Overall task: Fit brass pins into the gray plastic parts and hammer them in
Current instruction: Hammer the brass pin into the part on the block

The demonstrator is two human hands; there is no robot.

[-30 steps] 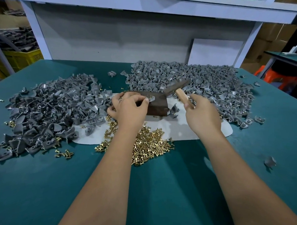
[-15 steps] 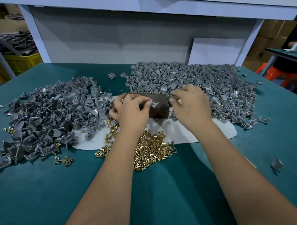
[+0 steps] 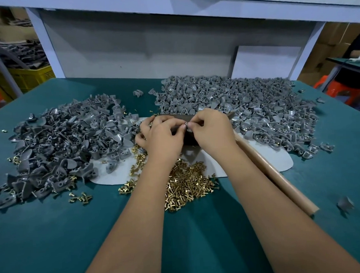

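Left hand (image 3: 161, 137): curling its fingers, the tips pinching a small gray plastic part (image 3: 187, 125) over the dark block (image 3: 188, 136).
Right hand (image 3: 212, 131): pinching the same part from the right, fingertips meeting the left's.
Brass pins (image 3: 187, 185): lying heaped near the wrists.
Gray part piles: one sitting left (image 3: 63, 144), one far right (image 3: 245, 105).
Hammer handle (image 3: 278, 177): lying on the green table (image 3: 56, 242), right of the right forearm.
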